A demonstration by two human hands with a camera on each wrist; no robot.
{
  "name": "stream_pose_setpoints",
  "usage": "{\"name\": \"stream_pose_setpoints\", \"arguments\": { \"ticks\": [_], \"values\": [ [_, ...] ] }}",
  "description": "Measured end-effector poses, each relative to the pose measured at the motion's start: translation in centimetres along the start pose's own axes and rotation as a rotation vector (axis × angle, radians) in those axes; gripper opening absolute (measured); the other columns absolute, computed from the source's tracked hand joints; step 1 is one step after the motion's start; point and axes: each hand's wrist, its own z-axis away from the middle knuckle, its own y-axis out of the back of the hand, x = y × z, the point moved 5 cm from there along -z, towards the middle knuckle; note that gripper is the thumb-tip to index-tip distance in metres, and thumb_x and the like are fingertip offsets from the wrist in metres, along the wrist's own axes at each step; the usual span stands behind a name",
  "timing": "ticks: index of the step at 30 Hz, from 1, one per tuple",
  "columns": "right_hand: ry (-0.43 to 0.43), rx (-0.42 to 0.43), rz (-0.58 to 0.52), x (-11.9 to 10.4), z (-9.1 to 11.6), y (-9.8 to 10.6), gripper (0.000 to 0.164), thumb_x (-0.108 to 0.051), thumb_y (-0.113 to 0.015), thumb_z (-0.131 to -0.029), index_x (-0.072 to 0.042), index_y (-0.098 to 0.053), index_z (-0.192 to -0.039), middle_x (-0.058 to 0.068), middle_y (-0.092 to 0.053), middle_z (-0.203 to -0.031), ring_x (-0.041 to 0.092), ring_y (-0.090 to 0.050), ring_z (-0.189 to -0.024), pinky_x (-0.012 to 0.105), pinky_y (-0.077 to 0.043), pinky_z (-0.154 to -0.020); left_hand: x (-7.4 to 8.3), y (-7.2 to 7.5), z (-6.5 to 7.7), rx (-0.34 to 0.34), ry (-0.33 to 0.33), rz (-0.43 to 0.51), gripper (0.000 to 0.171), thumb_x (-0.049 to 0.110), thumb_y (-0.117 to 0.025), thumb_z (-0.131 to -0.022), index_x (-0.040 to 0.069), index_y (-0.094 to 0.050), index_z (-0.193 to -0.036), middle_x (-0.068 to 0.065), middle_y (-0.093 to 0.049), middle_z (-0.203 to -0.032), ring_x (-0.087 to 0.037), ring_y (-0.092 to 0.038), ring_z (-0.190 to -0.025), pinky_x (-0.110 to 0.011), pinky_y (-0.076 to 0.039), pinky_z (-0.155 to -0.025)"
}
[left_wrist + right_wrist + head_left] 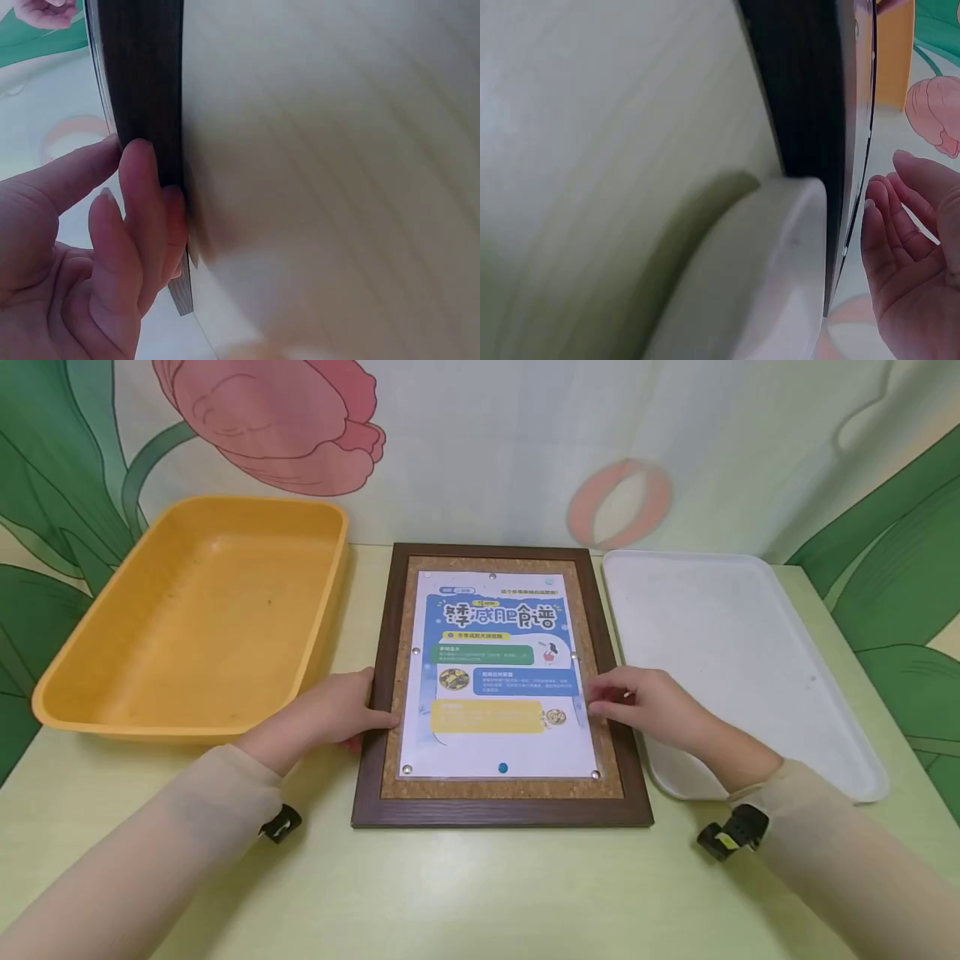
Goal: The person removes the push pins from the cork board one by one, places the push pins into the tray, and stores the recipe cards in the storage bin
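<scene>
In the head view a framed cork board (502, 815) with a dark brown wooden rim lies in the middle of the table. A printed poster (480, 756) with Chinese text and coloured boxes is fixed to it by several pushpins, among them a teal pushpin (503, 768) at the bottom. My left hand (333, 710) grips the frame's left side, thumb on top and fingers against the outer edge (142, 75). Over the right side hovers my right hand (645, 702), fingers loosely bent near the poster's right edge. Nothing shows between its fingers (881, 247).
To the left stands a deep yellow plastic tub (187, 729). A shallow white tray (720, 643) lies close along the frame's right side. Behind the pale table (450, 893) hangs a curtain (480, 452) printed with tulips and leaves. Each wrist wears a black strap.
</scene>
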Motion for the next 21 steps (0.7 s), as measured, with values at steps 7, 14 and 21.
{"name": "stream_pose_setpoints", "arguments": {
  "ticks": [7,14,21],
  "values": [
    [0.005,-0.028,-0.009,0.1,-0.3,-0.7,0.022,-0.008,-0.07,-0.084,-0.003,-0.068,-0.105,0.004,-0.065,-0.091,0.017,-0.054,-0.078,0.027,-0.048,-0.068,0.3,0.2,0.1,-0.001,-0.003,0.011,0.049,0.024,-0.065,-0.088,-0.004,-0.042,-0.121,-0.009,-0.061,-0.063,-0.018,-0.055,-0.046,-0.028,-0.042,-0.046],
    [0.006,-0.025,-0.007,-0.2,-0.6,-0.9,0.017,-0.01,-0.069,-0.084,-0.004,-0.069,-0.1,0.004,-0.066,-0.091,0.017,-0.054,-0.077,0.027,-0.047,-0.067,0.2,0.1,-0.1,0.003,0.004,0.011,0.047,0.024,-0.066,-0.087,-0.004,-0.044,-0.118,-0.009,-0.06,-0.063,-0.018,-0.055,-0.047,-0.028,-0.042,-0.046],
    [-0.062,-0.005,0.007,0.3,-1.2,-0.7,0.015,-0.011,-0.068,-0.086,-0.004,-0.069,-0.099,0.004,-0.066,-0.088,0.018,-0.054,-0.078,0.031,-0.047,-0.069,0.0,0.1,-0.3,0.004,0.002,0.011,0.049,0.024,-0.066,-0.087,-0.004,-0.043,-0.121,-0.008,-0.061,-0.065,-0.017,-0.056,-0.047,-0.029,-0.044,-0.047]
  ]
}}
